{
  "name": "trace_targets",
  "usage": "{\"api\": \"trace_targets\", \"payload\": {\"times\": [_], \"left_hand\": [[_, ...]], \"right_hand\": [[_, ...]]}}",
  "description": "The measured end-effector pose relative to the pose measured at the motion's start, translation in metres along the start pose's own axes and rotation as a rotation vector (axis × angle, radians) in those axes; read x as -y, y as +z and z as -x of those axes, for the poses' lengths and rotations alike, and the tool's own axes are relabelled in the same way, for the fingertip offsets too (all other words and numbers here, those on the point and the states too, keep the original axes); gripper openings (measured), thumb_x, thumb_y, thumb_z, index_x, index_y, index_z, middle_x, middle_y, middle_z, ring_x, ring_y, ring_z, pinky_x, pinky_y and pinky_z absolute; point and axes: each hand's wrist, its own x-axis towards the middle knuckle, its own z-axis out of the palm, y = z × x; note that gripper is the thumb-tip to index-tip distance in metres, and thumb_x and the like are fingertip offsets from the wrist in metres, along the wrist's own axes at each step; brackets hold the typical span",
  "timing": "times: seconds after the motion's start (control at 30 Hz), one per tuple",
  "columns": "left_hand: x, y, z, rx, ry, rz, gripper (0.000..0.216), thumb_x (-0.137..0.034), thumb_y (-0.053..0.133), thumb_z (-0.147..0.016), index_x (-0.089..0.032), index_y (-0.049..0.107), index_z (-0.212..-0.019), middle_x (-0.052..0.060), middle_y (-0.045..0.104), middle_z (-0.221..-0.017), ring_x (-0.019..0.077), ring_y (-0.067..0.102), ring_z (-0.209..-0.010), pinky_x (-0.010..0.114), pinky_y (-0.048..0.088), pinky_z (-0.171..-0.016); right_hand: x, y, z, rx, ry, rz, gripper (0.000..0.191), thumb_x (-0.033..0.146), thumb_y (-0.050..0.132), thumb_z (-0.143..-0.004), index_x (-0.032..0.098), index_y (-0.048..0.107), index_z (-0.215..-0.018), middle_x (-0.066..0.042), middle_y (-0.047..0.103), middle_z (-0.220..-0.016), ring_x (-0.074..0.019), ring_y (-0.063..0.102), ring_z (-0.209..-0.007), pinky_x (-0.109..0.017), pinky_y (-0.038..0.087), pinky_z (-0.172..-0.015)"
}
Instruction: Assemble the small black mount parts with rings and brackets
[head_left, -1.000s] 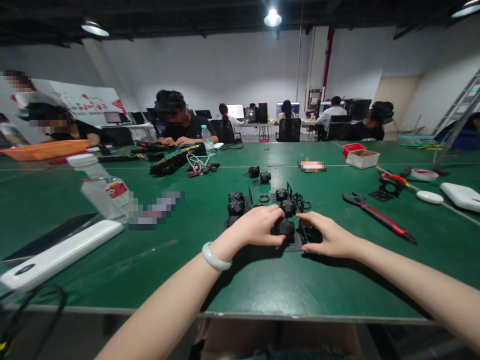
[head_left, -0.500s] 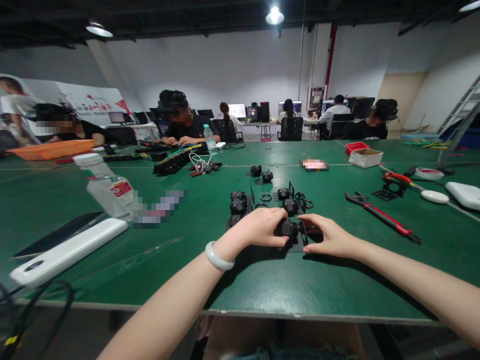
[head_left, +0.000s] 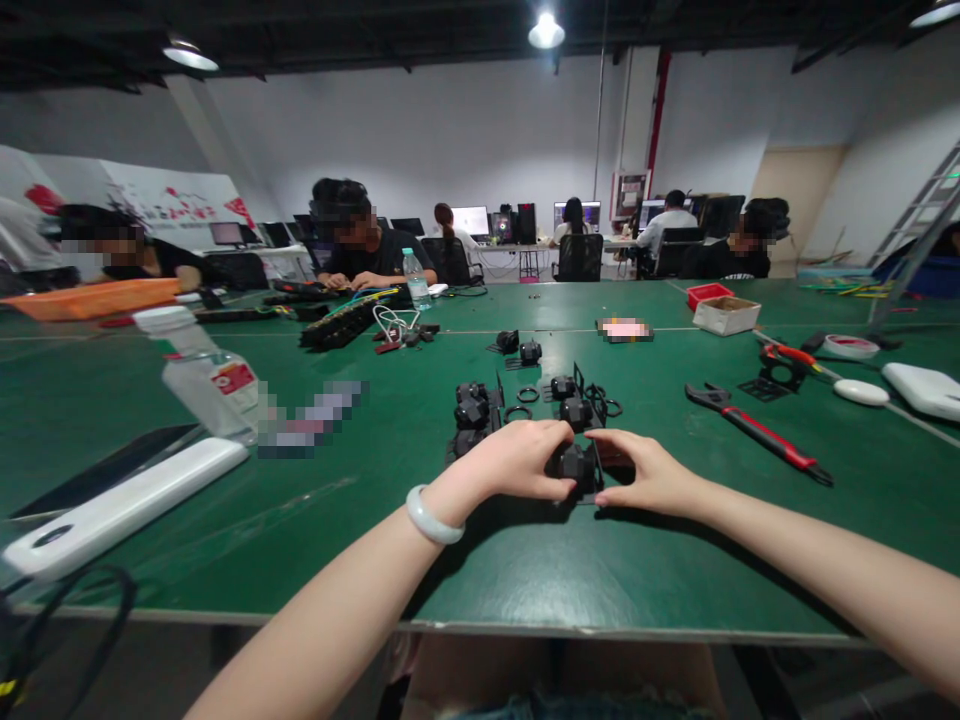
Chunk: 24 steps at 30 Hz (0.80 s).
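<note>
Near the front middle of the table, a black fitting with a hexagonal nut, like a cable gland (head_left: 576, 463), sits on a thin black bracket (head_left: 598, 468). My left hand (head_left: 529, 455) grips the gland from the left, thumb in front and fingers behind. From the right, my right hand (head_left: 649, 475) curves around the bracket, its thumb and fingertips at the bracket's edges. Just behind my hands stands another black gland (head_left: 576, 413). To the left, several more black glands (head_left: 472, 412) stand in a group. Black rings (head_left: 517, 413) lie between the groups.
An adjustable wrench (head_left: 761, 435) with red-black handle lies to the right, near a loose black bracket (head_left: 780, 372). On the left are a clear bottle (head_left: 214, 385) and a white power strip (head_left: 127, 505). Small boxes (head_left: 726, 313) stand at the back right. Co-workers sit across the table.
The whole view has shifted slightly, moving things a little to the left. Both hands stay at the same gland and bracket, with the right hand slightly closer to the left.
</note>
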Motion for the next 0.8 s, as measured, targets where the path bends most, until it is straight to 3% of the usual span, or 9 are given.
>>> {"api": "trace_targets", "payload": {"times": [0.8], "left_hand": [[-0.0026,0.0065,-0.0014,-0.015,-0.016,0.198,0.038,-0.033,0.056,-0.063,-0.015,0.047,-0.096,0.004,0.057,-0.081,0.0161,0.055,-0.072,0.024,0.041,-0.063]], "right_hand": [[0.0033,-0.0017,0.0003,0.004,0.000,0.022,0.073,0.039,0.068,-0.053,0.020,0.039,-0.117,-0.008,0.051,-0.108,-0.0208,0.053,-0.094,-0.036,0.045,-0.081]]}}
